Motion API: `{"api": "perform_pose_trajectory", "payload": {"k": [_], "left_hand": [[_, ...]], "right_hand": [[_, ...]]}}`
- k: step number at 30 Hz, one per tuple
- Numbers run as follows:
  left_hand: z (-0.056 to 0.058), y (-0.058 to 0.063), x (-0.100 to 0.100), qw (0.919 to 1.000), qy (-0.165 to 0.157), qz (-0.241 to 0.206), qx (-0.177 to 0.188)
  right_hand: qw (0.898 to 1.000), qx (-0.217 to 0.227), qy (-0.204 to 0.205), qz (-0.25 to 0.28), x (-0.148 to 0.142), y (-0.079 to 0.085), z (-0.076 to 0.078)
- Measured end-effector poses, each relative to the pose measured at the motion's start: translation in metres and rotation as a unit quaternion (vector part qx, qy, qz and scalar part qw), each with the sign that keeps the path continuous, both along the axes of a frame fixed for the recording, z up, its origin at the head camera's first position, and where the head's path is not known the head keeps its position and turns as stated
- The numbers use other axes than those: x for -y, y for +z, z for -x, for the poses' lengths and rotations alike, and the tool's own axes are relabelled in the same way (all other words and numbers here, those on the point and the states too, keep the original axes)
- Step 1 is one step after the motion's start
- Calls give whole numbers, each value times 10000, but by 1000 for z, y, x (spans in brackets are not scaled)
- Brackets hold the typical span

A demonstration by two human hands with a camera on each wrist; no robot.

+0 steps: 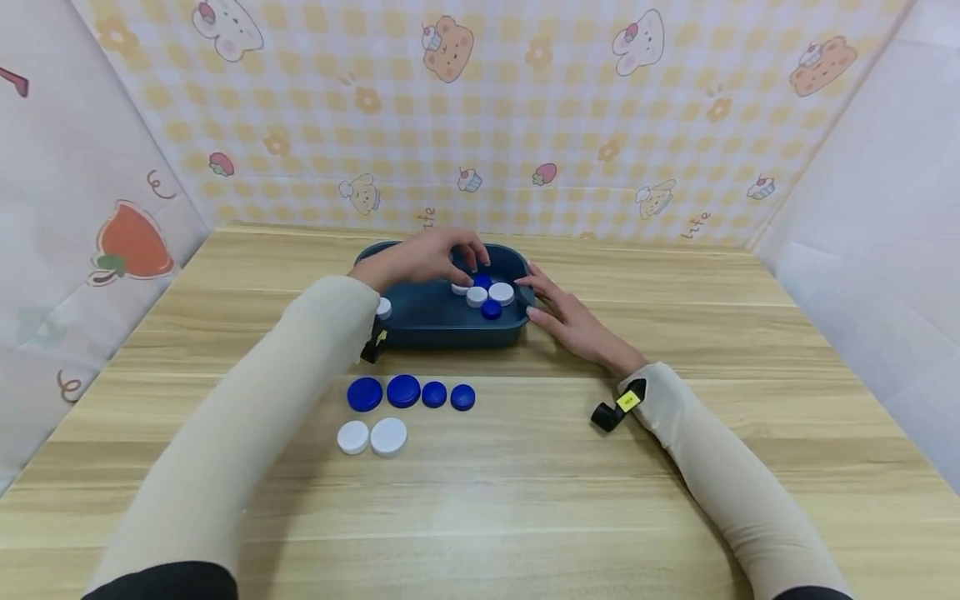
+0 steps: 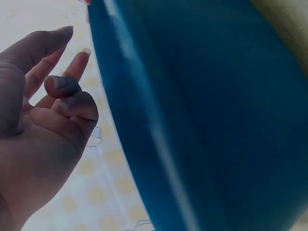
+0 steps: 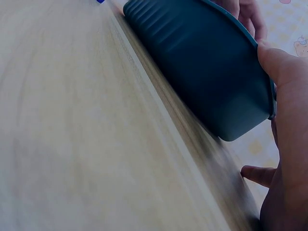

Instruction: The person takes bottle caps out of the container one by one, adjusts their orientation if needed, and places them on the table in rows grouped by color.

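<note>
In the head view my left hand is over the dark teal plastic basin, reaching in from the left. Its fingers are loosely bent, thumb and fingertips apart. The left wrist view shows the same hand with nothing between its fingers. Just below the fingertips lies a cluster of round plastic caps: white caps and blue caps. Another white cap lies at the basin's left end, partly behind the sleeve. My right hand holds the basin's right end, thumb at the rim and fingers round the outside.
On the wooden table, nearer me, several blue caps form a row. Below them sit two white caps, one larger white cap beside a smaller one. A checked cloth hangs behind the table, with white cloth at the sides.
</note>
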State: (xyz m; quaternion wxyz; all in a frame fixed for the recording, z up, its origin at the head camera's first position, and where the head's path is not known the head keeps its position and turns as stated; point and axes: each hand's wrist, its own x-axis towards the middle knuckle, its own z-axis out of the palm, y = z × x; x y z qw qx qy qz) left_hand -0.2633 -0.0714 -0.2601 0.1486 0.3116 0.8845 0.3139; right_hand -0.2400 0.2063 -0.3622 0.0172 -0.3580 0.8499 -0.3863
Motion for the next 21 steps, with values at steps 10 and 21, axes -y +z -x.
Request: {"api": "perform_pose_trajectory", "payload": {"k": [10,21], "left_hand": [[8,-23,-5,9961,45,832,295],[8,-34,-9,9953,77,883,379]], "right_hand": [[9999,101,65,46,0,1,-1],[9999,104,1,8,-1,0,-1]]}}
